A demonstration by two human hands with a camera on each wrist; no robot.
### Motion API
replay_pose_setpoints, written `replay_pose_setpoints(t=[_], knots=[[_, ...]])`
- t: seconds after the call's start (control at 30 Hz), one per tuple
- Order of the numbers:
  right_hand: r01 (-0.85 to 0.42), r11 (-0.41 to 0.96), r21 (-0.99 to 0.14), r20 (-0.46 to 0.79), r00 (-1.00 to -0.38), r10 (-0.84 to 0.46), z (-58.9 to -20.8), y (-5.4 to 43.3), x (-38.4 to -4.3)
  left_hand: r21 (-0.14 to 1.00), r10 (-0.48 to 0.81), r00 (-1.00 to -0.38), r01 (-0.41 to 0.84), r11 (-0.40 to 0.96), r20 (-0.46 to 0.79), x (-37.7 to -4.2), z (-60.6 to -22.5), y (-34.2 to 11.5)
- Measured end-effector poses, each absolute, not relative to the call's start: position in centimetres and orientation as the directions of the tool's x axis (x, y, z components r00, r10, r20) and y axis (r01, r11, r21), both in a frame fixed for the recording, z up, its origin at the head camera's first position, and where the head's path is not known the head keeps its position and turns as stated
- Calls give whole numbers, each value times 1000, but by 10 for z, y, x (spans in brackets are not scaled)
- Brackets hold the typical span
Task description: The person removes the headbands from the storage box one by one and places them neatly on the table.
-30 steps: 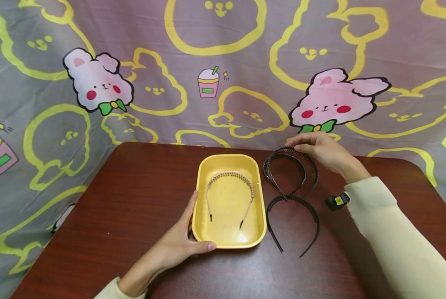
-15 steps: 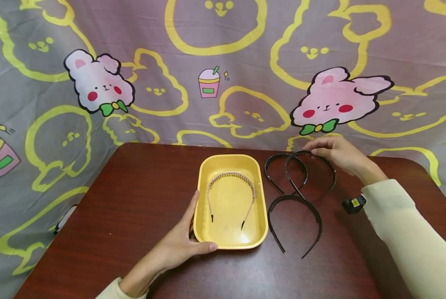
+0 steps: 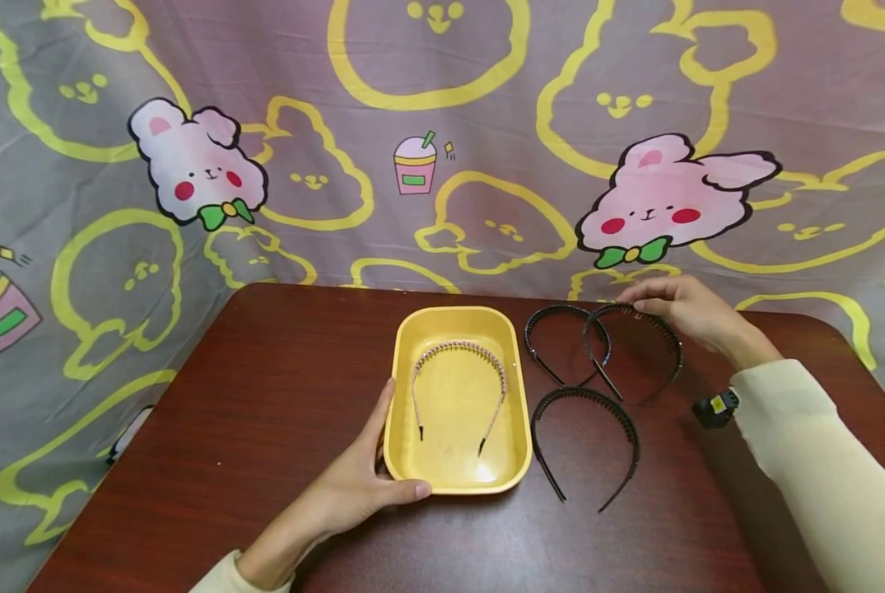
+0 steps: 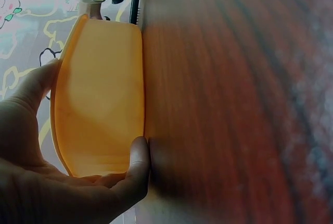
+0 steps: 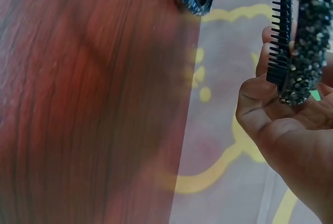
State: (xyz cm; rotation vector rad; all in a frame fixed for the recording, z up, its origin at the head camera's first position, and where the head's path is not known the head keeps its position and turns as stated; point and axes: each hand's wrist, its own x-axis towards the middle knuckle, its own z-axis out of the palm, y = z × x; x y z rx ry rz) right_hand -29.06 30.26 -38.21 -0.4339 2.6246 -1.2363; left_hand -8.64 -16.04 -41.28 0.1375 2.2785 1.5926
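Observation:
At the back right of the table, my right hand (image 3: 697, 315) pinches the top of a glittery black headband (image 3: 677, 346). In the right wrist view, this band's sparkling outer face and inner comb teeth show close to the fingers. My left hand (image 3: 356, 476) grips a yellow plastic tray (image 3: 390, 428) at its front left corner, and in the left wrist view the thumb and fingers span its side wall. Inside the tray lies a pink, beaded-looking headband (image 3: 457, 344). A blue-glitter headband (image 3: 534, 350) lies just left of the held one, which overlaps it in the head view.
A plain black toothed headband (image 3: 631, 432) lies right of the tray, nearer the front. The dark red wooden table (image 3: 264, 395) meets a patterned curtain (image 3: 486, 165) along its back edge. A small black device (image 3: 714, 409) is fixed at the right wrist.
My right hand has moved rightward with the glittery black headband, drawing it mostly away from the blue-glitter one. The left hand and tray stay put.

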Motion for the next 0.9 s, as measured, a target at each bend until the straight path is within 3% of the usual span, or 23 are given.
replay_pose_setpoints(t=[0.37, 0.9], knots=[[-126, 633, -764, -106, -943, -316, -392, 320, -294, 927, 281, -932, -119, 357, -228, -86, -414, -161], [-156, 649, -744, -59, -953, -296, -402, 336, -297, 917, 270, -934, -118, 382, -233, -86, -413, -160]])
